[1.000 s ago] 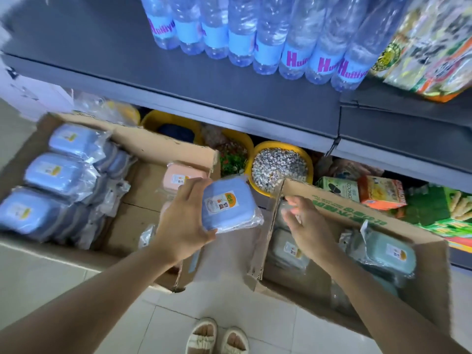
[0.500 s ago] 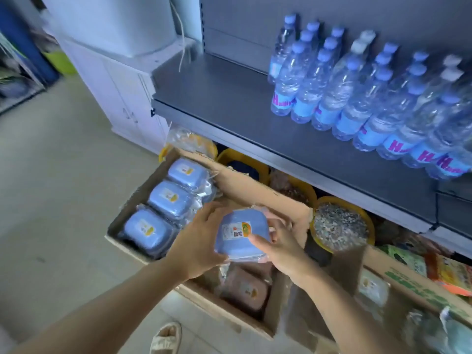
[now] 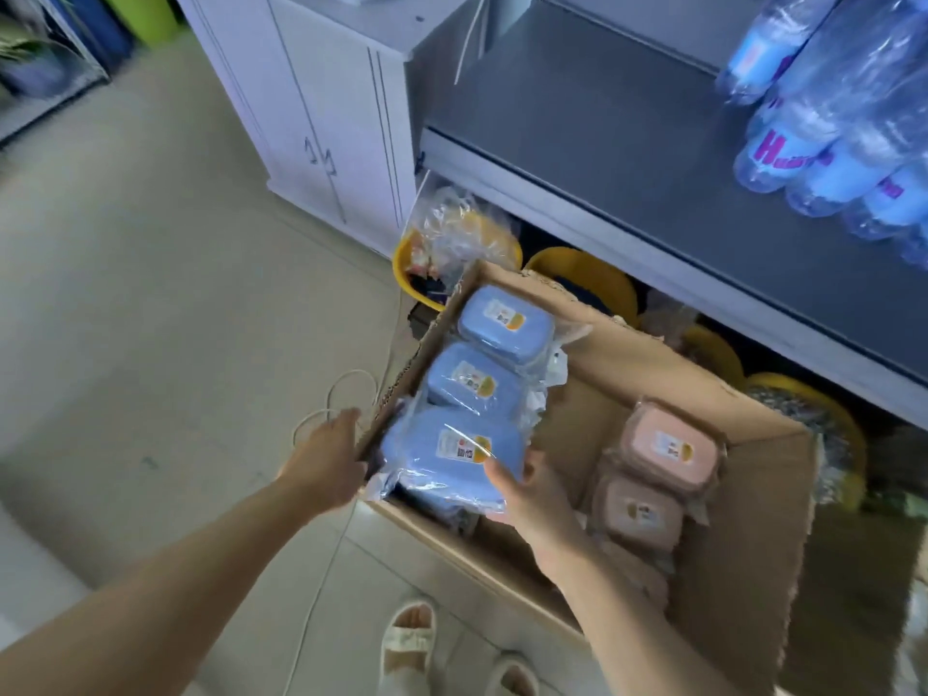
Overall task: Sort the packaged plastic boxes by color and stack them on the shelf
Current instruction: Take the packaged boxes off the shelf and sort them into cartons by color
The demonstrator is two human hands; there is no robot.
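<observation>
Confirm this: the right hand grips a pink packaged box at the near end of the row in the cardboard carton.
Wrong in one respect: the packaged box that the right hand grips is blue, not pink. The head view shows it at the near end of the row in the cardboard carton.

Head-mounted, wide-angle, looking steeply down from close above at cardboard box (image 3: 653,374), shelf (image 3: 627,143) and floor (image 3: 150,303).

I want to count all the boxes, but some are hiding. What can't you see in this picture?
Head view only:
- Blue boxes: lower layers hidden by the top ones.
- Pink boxes: any beneath hidden the same way.
- Box labels: too small and blurred to read.
- Water bottles: cut off by the right edge.
- Yellow bowls: mostly hidden under the shelf.
</observation>
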